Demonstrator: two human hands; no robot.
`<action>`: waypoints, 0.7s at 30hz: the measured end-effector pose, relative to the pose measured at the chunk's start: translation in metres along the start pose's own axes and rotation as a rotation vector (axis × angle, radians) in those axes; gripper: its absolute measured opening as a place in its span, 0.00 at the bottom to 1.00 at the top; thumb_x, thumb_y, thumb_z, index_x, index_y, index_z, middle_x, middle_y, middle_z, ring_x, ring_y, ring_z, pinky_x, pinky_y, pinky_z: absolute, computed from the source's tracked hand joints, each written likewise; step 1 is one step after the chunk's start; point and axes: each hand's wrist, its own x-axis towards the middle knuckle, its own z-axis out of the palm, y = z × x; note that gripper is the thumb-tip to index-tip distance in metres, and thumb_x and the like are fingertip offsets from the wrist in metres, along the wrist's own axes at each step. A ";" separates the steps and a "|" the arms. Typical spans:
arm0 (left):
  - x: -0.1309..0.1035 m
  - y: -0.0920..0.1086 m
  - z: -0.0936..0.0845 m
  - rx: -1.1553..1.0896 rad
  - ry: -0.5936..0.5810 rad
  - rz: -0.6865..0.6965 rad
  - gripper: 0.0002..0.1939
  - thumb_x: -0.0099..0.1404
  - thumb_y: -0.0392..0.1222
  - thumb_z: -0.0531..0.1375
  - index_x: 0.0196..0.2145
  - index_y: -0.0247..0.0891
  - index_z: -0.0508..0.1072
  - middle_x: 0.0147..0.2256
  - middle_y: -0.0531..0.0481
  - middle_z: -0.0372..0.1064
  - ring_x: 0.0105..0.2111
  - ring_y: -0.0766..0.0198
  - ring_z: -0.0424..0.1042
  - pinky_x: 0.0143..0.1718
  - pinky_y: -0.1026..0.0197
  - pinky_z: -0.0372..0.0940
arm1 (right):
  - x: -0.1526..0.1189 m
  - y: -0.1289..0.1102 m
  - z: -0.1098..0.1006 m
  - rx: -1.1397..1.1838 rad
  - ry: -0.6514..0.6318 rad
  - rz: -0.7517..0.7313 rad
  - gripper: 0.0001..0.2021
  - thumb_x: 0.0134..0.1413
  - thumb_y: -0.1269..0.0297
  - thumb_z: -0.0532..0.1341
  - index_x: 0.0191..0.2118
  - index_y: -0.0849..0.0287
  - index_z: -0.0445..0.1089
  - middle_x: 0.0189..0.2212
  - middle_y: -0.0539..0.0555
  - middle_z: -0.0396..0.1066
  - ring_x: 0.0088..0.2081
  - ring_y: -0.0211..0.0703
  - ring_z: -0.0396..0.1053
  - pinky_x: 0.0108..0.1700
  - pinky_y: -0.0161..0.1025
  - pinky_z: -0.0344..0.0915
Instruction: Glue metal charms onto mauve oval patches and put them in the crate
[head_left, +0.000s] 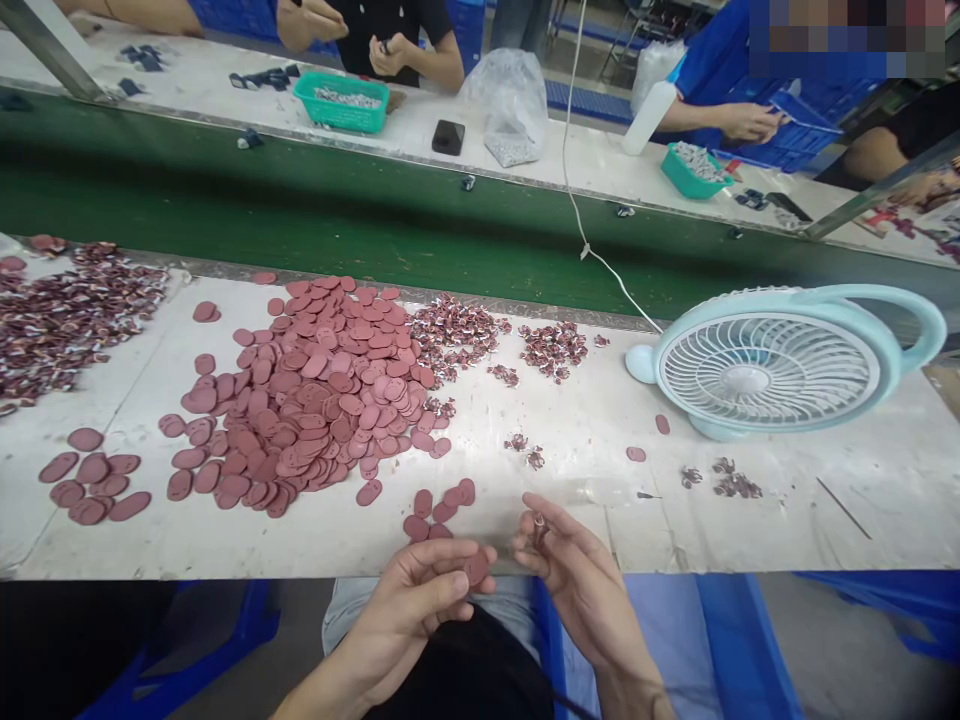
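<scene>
Near the table's front edge, my left hand (420,605) is closed on a reddish oval disc (477,568), pinched between thumb and fingers. To its right, my right hand (574,570) holds a small brown-and-white curled piece (539,530) at its fingertips. A few loose oval discs (439,508) lie just beyond my left hand. A large heap of the same discs (322,390) spreads over the table to the left. Small curled pieces (457,330) are piled behind, and a few more (525,448) lie beyond my right hand.
A light-blue fan (750,375) stands on the right, its white cord (577,200) running upward. More curled pieces (67,310) cover the far left. Across the green divider (337,220), other people work beside green baskets (341,103). A blue crate (739,640) sits below the table edge.
</scene>
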 end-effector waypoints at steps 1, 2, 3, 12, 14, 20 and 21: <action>0.000 0.000 0.000 0.000 -0.002 0.000 0.11 0.58 0.37 0.72 0.41 0.39 0.83 0.47 0.43 0.84 0.40 0.61 0.82 0.35 0.68 0.73 | 0.000 0.002 -0.002 -0.036 -0.006 -0.002 0.16 0.58 0.61 0.66 0.52 0.52 0.78 0.39 0.52 0.77 0.42 0.42 0.77 0.46 0.39 0.76; 0.000 0.000 0.000 0.002 -0.003 0.000 0.11 0.58 0.37 0.72 0.41 0.39 0.83 0.47 0.43 0.84 0.40 0.61 0.82 0.35 0.68 0.73 | -0.001 0.004 -0.004 -0.074 -0.016 -0.001 0.14 0.57 0.60 0.67 0.50 0.52 0.79 0.37 0.52 0.77 0.41 0.42 0.77 0.47 0.39 0.76; 0.000 0.000 0.000 0.004 -0.004 -0.002 0.11 0.59 0.37 0.72 0.41 0.39 0.83 0.47 0.43 0.84 0.40 0.61 0.82 0.35 0.68 0.73 | -0.001 0.006 -0.005 -0.112 -0.022 -0.005 0.13 0.56 0.60 0.68 0.47 0.51 0.80 0.36 0.52 0.78 0.41 0.42 0.77 0.48 0.40 0.75; 0.004 -0.001 0.003 0.007 0.007 0.013 0.11 0.57 0.38 0.73 0.40 0.41 0.84 0.46 0.45 0.85 0.41 0.60 0.82 0.34 0.69 0.72 | -0.005 0.014 -0.007 -0.215 -0.002 -0.162 0.05 0.53 0.62 0.70 0.38 0.47 0.81 0.43 0.50 0.77 0.43 0.41 0.75 0.49 0.40 0.75; 0.005 -0.002 0.004 0.013 0.004 0.011 0.11 0.56 0.39 0.73 0.39 0.42 0.84 0.46 0.45 0.84 0.41 0.60 0.82 0.34 0.68 0.72 | -0.008 0.017 -0.008 -0.228 -0.015 -0.122 0.11 0.52 0.61 0.71 0.43 0.45 0.81 0.35 0.49 0.79 0.35 0.39 0.75 0.42 0.40 0.75; 0.003 -0.007 0.004 0.037 0.064 0.077 0.12 0.51 0.40 0.76 0.36 0.43 0.85 0.42 0.48 0.85 0.39 0.61 0.79 0.35 0.66 0.73 | -0.025 0.009 0.005 -0.276 -0.033 0.009 0.12 0.49 0.62 0.73 0.42 0.46 0.82 0.37 0.54 0.84 0.40 0.48 0.81 0.46 0.46 0.77; 0.003 -0.007 0.004 0.047 0.063 0.091 0.12 0.51 0.40 0.76 0.36 0.43 0.85 0.43 0.47 0.85 0.40 0.60 0.79 0.35 0.65 0.73 | -0.027 0.006 0.007 -0.289 -0.043 -0.014 0.09 0.50 0.63 0.73 0.40 0.47 0.82 0.38 0.53 0.84 0.41 0.47 0.81 0.47 0.45 0.77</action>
